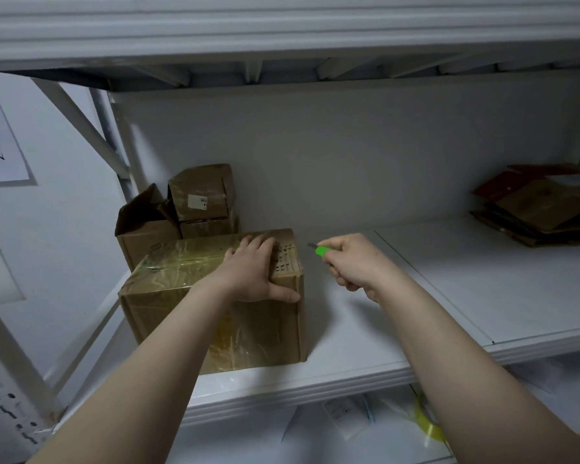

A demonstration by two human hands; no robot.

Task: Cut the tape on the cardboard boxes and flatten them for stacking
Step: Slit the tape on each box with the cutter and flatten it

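Note:
A taped brown cardboard box [181, 286] stands closed on the white shelf [365, 333], at its left. My left hand [253, 267] lies flat on the box's top right part, fingers spread, with the thumb over the front right edge. My right hand [352, 262] hovers just right of the box and grips a green utility knife [320, 250]. The short blade points left toward the box's top right corner, a small gap away from it.
Behind the box sit an open cardboard box [144, 229] and two smaller taped boxes [201, 195] stacked. Flattened cardboard [543, 205] is piled at the shelf's far right. A roll of yellow tape [427, 420] lies on the lower shelf. An upper shelf hangs overhead.

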